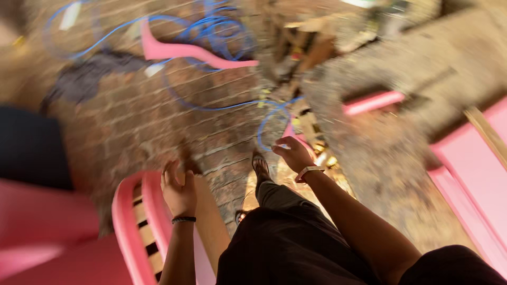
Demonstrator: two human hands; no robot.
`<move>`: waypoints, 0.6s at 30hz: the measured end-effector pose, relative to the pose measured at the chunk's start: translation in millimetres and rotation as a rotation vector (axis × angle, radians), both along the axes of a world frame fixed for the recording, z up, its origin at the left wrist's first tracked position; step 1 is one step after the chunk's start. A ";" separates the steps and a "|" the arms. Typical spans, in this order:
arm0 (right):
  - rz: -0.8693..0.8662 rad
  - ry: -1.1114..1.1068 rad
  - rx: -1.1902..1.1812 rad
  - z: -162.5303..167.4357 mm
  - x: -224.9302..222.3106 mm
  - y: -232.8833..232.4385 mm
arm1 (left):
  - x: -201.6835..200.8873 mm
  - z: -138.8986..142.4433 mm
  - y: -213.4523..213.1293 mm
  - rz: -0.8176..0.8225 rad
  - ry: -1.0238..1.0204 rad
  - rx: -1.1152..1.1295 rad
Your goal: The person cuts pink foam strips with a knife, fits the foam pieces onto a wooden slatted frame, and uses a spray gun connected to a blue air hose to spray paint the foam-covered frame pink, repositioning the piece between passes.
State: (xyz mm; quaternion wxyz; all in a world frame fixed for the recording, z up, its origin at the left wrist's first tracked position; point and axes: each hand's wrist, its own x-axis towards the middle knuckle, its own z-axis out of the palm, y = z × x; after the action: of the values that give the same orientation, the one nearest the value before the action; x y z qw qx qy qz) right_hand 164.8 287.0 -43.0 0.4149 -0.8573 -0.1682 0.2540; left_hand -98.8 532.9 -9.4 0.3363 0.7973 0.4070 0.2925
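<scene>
The right hand (293, 154), a little right of the middle of the frame, pinches a thin blue flexible cable (266, 120) between curled fingers; the fingers are closed on the end of the loop. From there the cable runs up across the floor to a loose tangle in the upper middle of the frame. The left hand (178, 191), in the lower left part, has the fingers apart and a little bent, and it holds nothing; it is just beside the rim of a pink curved frame with pale slats (138, 221), but the blur does not let me say if it touches it.

I judge the cable is light and soft, it bends easily and it can catch on the rough bricks or knot itself, so a grip close to the loop, like the present one, seems good.

The floor is of old reddish brick (132, 121), uneven and dusty. A long pink curved piece (195, 53) lies in the upper part of the frame, near the tangle. Pink panels (475, 174) stand at the right edge, and a pile of rubble and small scraps is in the upper right. The whole picture is much blurred
</scene>
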 end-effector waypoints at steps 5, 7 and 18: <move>-0.555 0.148 -0.066 22.1 1.9 -183.4 | 72.4 -10.2 -79.3 -0.410 0.079 -0.003; -0.625 0.144 -0.070 22.4 1.9 -231.9 | 101.7 -21.3 -109.1 -0.561 0.037 -0.027; -0.581 -0.090 -0.244 -4.2 179.9 -293.4 | 217.1 -18.1 -233.0 -0.742 0.155 -0.185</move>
State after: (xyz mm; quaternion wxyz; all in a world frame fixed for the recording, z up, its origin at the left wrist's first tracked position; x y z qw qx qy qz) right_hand 344.7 -6.4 -47.2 0.3564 -0.9233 0.0972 0.1050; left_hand 118.2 299.9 -27.5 0.4580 0.8763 0.1401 0.0518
